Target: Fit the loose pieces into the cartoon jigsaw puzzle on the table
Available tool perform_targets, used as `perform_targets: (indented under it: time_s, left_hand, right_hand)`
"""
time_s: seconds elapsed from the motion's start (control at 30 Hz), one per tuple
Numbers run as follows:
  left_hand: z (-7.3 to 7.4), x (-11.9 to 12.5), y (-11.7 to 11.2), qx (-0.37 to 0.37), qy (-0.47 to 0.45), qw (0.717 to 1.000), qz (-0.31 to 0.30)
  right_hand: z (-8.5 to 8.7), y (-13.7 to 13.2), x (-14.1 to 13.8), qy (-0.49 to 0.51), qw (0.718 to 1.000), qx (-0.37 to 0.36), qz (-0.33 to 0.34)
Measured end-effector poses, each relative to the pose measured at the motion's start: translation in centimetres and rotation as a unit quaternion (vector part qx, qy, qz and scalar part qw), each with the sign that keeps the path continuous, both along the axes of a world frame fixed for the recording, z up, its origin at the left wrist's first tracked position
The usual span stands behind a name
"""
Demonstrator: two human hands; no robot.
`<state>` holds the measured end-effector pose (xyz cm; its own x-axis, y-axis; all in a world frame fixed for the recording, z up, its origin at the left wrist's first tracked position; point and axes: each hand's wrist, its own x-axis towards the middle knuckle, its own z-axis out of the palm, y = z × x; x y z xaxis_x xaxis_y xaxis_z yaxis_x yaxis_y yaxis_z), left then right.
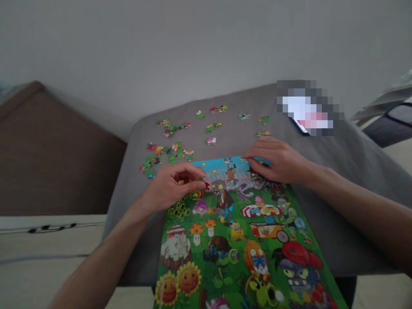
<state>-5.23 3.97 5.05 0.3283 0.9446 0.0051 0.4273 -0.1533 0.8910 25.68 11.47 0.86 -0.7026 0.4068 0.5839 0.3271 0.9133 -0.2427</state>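
A colourful cartoon jigsaw puzzle (222,240) lies in front of me, with a blue strip along its far edge and green below. My left hand (175,184) is over its upper left part, thumb and forefinger pinched on a small puzzle piece (207,185) that shows a bit of red. Part of that piece is hidden by the fingertips. My right hand (273,159) rests on the upper right edge, fingers stretched out and touching the blue strip. Just beyond its knuckles lies a loose piece (263,133).
Loose pieces (174,149) cluster to the left behind the puzzle, and several more (214,126) are scattered toward the back of the grey cloth-covered table (238,146). A phone with a blurred screen (302,111) lies at the back right. A wall (180,51) rises behind the table.
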Motion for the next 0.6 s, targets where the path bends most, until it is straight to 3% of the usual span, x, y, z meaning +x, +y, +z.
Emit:
perform_targets:
  time_s: [0.13, 0.27, 0.37, 0.6]
  left_hand:
    - [0.2, -1.7, -0.3, -0.001, 0.044, 0.993, -0.107]
    - [0.7, -1.5, -0.6, -0.05, 0.07, 0.971, -0.225]
    - [0.8, -0.6, -1.1, -0.074, 0.099, 0.963, -0.241]
    - [-0.1, 0.8, -2.0, -0.03, 0.092, 0.963, -0.252]
  right_hand:
    - [-0.7, 0.3, 0.4, 0.003, 1.0, -0.021, -0.004]
    - [-0.8, 0.4, 0.4, 0.0, 0.999, -0.051, -0.016]
    - [-0.5, 0.2, 0.2, -0.018, 0.996, -0.078, -0.038]
    - [-0.2, 0.5, -0.1, -0.03, 0.994, -0.096, -0.046]
